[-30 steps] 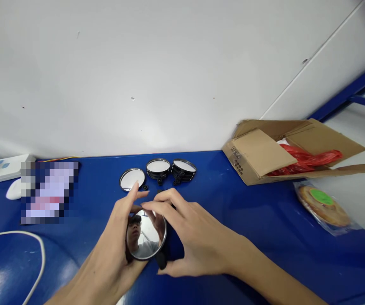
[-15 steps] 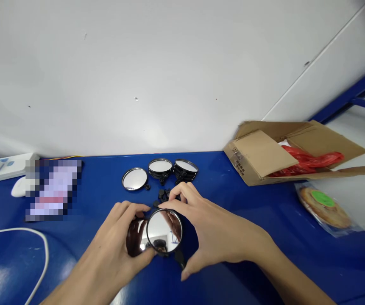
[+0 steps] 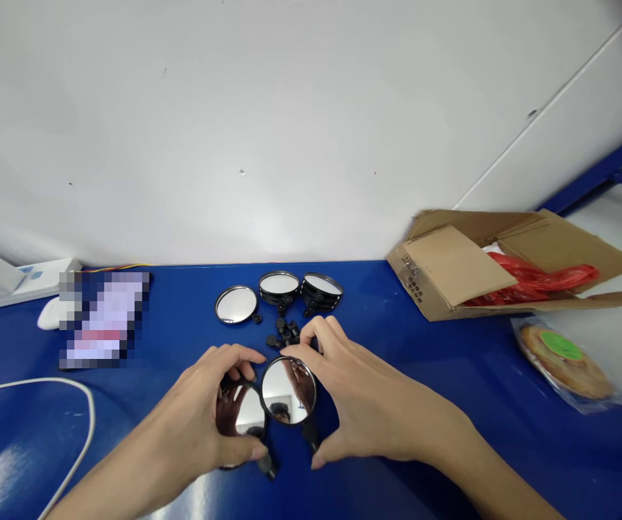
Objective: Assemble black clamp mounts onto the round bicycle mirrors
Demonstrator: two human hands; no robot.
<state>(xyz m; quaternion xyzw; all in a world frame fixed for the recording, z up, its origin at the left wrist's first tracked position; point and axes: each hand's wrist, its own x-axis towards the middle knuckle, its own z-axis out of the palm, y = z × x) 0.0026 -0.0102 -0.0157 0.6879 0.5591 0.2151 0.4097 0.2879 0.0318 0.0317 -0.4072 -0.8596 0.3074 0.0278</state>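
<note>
Blue surface (image 3: 446, 354) beneath left hand (image 3: 205, 404) and right hand (image 3: 357, 397), both grips filled.
Left mirror (image 3: 249, 413): between the left grip's fingers and thumb. Right mirror (image 3: 289, 390), just beside: fingers of the right grip at its upper rim, thumb by its black stem (image 3: 310, 433).

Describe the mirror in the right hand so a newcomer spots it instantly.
Start at the blue table and find the right hand. It holds a round mirror whose face shows whole, unlike the partly covered mirror in the left hand.
</note>
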